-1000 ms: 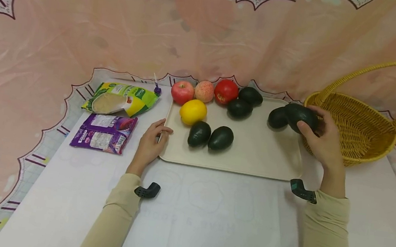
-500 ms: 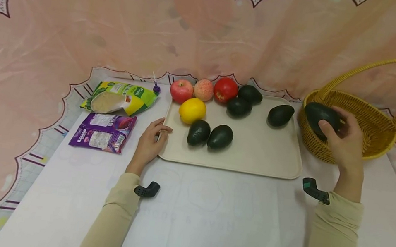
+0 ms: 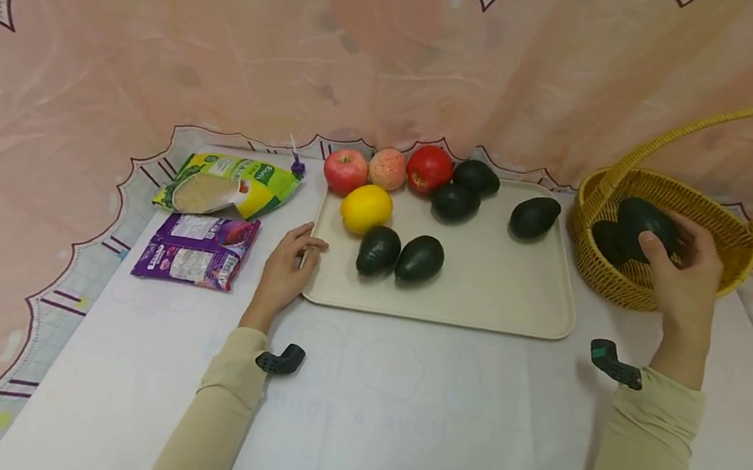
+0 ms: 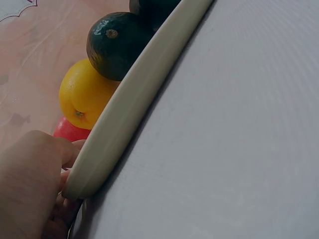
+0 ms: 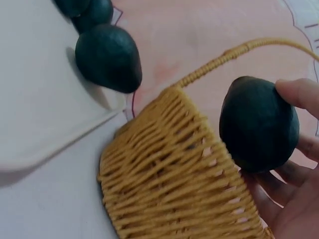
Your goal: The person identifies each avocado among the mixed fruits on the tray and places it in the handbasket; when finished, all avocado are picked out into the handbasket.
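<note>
My right hand (image 3: 690,264) holds a dark green avocado (image 3: 645,225) over the left part of the yellow wicker basket (image 3: 612,286). In the right wrist view the avocado (image 5: 259,124) sits between thumb and fingers, above the rim. Below it in the head view is a dark rounded shape (image 3: 606,241); I cannot tell whether it is another avocado or shadow. My left hand (image 3: 286,267) grips the left edge of the cream tray (image 3: 481,304), its fingers over the rim. On the tray are several more avocados (image 3: 420,261), a yellow lemon-like fruit (image 3: 366,209) and a red pomegranate (image 3: 429,170).
An apple (image 3: 345,171) and a peach (image 3: 387,169) are at the tray's back left. A green-yellow packet (image 3: 233,186) and a purple packet (image 3: 196,251) lie left of the tray. The basket's tall handle (image 3: 728,114) arches over it. A patterned cloth hangs behind.
My right hand has carried the avocado rightward from above the tray's right end to over the basket. The left hand has stayed at the tray's edge.
</note>
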Tool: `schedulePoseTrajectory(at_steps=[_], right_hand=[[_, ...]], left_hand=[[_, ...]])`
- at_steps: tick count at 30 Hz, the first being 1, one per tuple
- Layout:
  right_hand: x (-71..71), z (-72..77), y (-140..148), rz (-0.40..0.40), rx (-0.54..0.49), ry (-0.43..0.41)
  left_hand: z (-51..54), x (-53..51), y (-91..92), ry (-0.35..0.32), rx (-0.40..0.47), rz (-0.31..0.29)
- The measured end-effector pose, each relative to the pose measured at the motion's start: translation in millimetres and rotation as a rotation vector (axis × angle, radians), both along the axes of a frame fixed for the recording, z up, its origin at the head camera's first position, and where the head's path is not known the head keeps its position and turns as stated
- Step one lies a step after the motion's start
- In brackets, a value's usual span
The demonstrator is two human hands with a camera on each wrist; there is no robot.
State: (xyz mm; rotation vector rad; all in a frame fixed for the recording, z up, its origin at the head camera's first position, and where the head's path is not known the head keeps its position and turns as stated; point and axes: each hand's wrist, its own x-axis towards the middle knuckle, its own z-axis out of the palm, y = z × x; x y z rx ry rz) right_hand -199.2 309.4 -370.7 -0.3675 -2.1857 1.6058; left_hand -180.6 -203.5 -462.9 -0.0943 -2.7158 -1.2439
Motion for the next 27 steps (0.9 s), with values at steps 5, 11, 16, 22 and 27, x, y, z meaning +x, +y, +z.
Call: schedulePoseTrajectory(at_steps=[5,11,16,22,27], right_hand=[[0.1,-3.7,8,-0.033,0.057,-0.115],[-0.9,-8.1,13,-0.049,0.135,-0.167],[-1.5,-8.1,19,-0.090,0.235,-0.241],[-2.2,-6.1,24,-0.091,0.328,-0.338],[-4.8,-7.0,25,-0.114,0.348,-0.346]], left_hand=[[-0.8,0.1,-0.2,0.007,0.005,-0.001],[-0.3,0.2,0.2,0.016,0.016,-0.003],[-0.7,0.2,-0.1,0.009,0.026,-0.001],[-0.5,0.3,0.2,0.008,0.019,0.001],[0.2,0.8,0.8,0.010,0.013,0.003]])
